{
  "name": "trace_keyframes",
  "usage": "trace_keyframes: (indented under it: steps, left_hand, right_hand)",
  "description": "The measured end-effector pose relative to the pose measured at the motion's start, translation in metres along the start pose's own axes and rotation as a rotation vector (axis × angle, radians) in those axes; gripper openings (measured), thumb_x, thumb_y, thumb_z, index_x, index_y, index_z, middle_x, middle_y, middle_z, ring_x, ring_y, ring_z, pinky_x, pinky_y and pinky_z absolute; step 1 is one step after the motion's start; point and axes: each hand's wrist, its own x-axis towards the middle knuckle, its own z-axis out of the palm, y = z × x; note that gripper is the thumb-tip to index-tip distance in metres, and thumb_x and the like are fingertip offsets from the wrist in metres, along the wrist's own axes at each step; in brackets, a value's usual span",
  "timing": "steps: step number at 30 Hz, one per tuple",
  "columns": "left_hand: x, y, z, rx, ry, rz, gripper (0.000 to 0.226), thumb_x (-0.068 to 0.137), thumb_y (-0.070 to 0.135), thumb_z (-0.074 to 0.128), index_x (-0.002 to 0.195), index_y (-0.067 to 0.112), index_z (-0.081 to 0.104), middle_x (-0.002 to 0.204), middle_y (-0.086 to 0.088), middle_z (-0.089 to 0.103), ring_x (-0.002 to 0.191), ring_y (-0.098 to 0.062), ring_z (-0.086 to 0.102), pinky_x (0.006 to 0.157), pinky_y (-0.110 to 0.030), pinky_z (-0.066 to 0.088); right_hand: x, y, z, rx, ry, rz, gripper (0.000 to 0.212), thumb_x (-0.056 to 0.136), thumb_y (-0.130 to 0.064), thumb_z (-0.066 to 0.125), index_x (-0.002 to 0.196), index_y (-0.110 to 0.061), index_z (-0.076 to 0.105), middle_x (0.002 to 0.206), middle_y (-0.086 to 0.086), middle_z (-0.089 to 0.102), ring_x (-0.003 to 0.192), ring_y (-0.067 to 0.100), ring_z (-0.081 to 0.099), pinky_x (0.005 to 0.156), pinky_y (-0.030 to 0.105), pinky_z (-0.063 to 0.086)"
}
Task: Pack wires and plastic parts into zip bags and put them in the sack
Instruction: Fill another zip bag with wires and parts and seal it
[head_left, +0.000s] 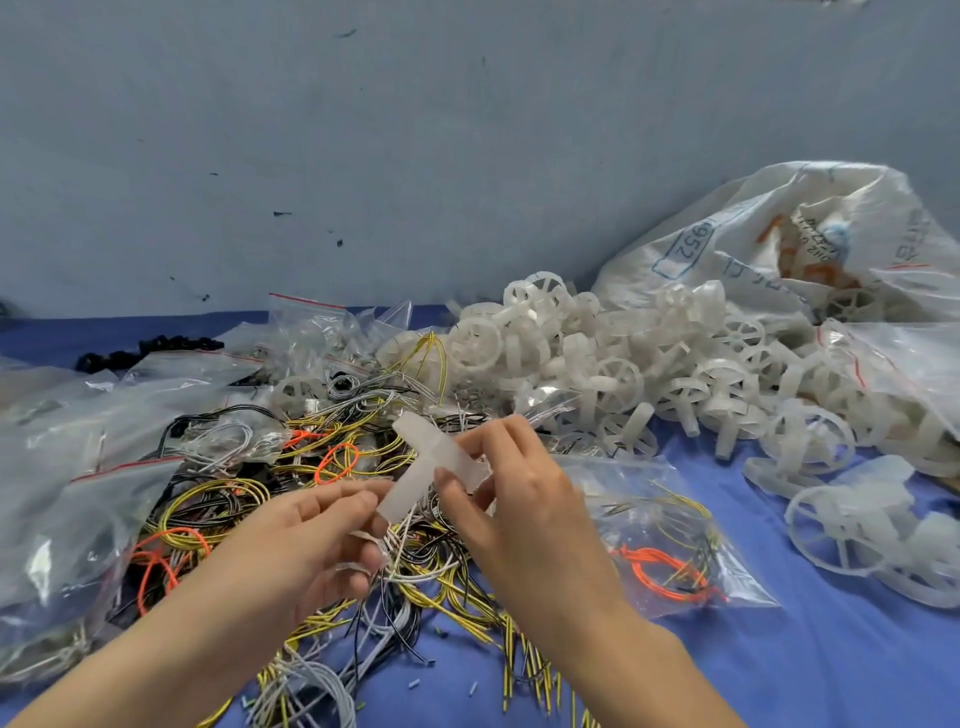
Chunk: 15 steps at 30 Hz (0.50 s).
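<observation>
Translucent T-shaped plastic part (423, 447) held mid-air over the wire pile (218, 499), approx. centre of the blue worktop (779, 670). Left hand (311, 535) pinches the stem end; right hand (519, 493) pinches the crossbar, fingers curled. Part looks light, stiff, prob. slick, so best gripped at the stem. Filled zip bag (670, 551) lies just right; sack (779, 228) sits far right behind heaped plastic wheels (623, 358).

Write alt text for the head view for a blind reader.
Left hand and right hand pinch a translucent white T-shaped plastic piece above a tangled pile of yellow, black, orange and grey wires on a blue cloth. White wheel-shaped plastic parts lie heaped beside a white woven sack.
</observation>
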Motion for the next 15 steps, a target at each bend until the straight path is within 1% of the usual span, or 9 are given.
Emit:
trace_keyframes:
  steps: [1,3,5,7,9,10,12,13,15]
  left_hand:
    - [-0.001,-0.001,0.002,-0.020,0.011,-0.016,0.024,0.071,0.023,0.068,0.090,0.013,0.078,0.073,-0.009,0.066,0.057,-0.019,0.062,0.041,-0.026,0.048]
    - [-0.003,0.001,0.007,-0.051,-0.029,-0.040,0.025,0.072,0.026,0.070,0.091,0.012,0.078,0.082,-0.012,0.070,0.062,-0.023,0.066,0.044,-0.029,0.051]
    - [-0.003,0.002,0.010,-0.064,-0.065,-0.030,0.034,0.072,0.025,0.072,0.099,0.005,0.074,0.087,-0.017,0.070,0.062,-0.024,0.066,0.045,-0.030,0.053]
    - [-0.002,0.003,0.010,-0.058,-0.026,0.013,0.037,0.073,0.023,0.071,0.103,0.001,0.071,0.085,-0.017,0.070,0.060,-0.021,0.065,0.045,-0.027,0.053]
    - [-0.001,0.005,0.007,-0.014,0.034,0.061,0.036,0.076,0.023,0.068,0.105,0.002,0.069,0.083,-0.014,0.070,0.059,-0.018,0.063,0.047,-0.025,0.053]
    - [0.000,0.006,0.004,0.012,0.061,0.075,0.035,0.077,0.023,0.067,0.105,0.002,0.068,0.081,-0.012,0.069,0.059,-0.017,0.063,0.048,-0.025,0.054]
    - [0.002,0.007,0.000,0.030,0.098,0.073,0.035,0.079,0.022,0.064,0.104,-0.001,0.066,0.077,-0.010,0.069,0.057,-0.016,0.062,0.048,-0.026,0.055]
    - [0.003,0.006,-0.001,0.021,0.104,0.059,0.035,0.079,0.021,0.063,0.104,-0.004,0.064,0.074,-0.010,0.068,0.056,-0.016,0.061,0.048,-0.026,0.055]
    - [0.002,0.006,0.001,-0.038,0.078,0.009,0.037,0.079,0.020,0.061,0.104,-0.007,0.062,0.072,-0.011,0.068,0.054,-0.016,0.062,0.047,-0.025,0.055]
  right_hand:
    - [-0.001,-0.001,0.000,0.017,-0.001,0.003,0.011,0.095,-0.039,0.055,0.095,-0.033,0.045,0.096,-0.015,0.044,0.072,0.009,0.057,0.064,0.027,0.039]
    - [-0.003,-0.004,0.002,0.054,0.023,0.030,0.013,0.095,-0.036,0.055,0.092,-0.033,0.043,0.095,-0.014,0.045,0.070,0.011,0.056,0.062,0.028,0.041]
    - [-0.005,-0.007,0.004,0.046,0.032,0.025,0.015,0.095,-0.038,0.055,0.092,-0.032,0.041,0.096,-0.013,0.045,0.069,0.012,0.057,0.062,0.032,0.043]
    - [-0.004,-0.010,0.002,0.009,0.009,-0.016,0.017,0.095,-0.047,0.051,0.098,-0.033,0.043,0.101,-0.015,0.045,0.072,0.010,0.059,0.061,0.032,0.047]
    - [0.000,-0.009,-0.006,-0.027,0.016,-0.029,0.028,0.095,-0.061,0.042,0.109,-0.037,0.045,0.105,-0.019,0.048,0.078,0.003,0.059,0.062,0.027,0.049]
    - [0.002,-0.006,-0.011,-0.044,0.041,-0.006,0.032,0.095,-0.064,0.038,0.113,-0.038,0.045,0.106,-0.020,0.048,0.080,0.002,0.058,0.063,0.026,0.050]
    - [0.006,0.006,-0.021,-0.119,0.083,0.079,0.036,0.094,-0.063,0.037,0.117,-0.037,0.046,0.107,-0.018,0.047,0.084,0.003,0.057,0.067,0.030,0.050]
    - [0.006,0.013,-0.025,-0.177,0.074,0.136,0.039,0.092,-0.062,0.040,0.120,-0.035,0.045,0.108,-0.014,0.044,0.088,0.008,0.058,0.068,0.032,0.049]
    - [0.001,0.022,-0.027,-0.290,-0.024,0.245,0.048,0.089,-0.062,0.046,0.128,-0.034,0.038,0.108,-0.009,0.035,0.089,0.015,0.056,0.068,0.032,0.045]
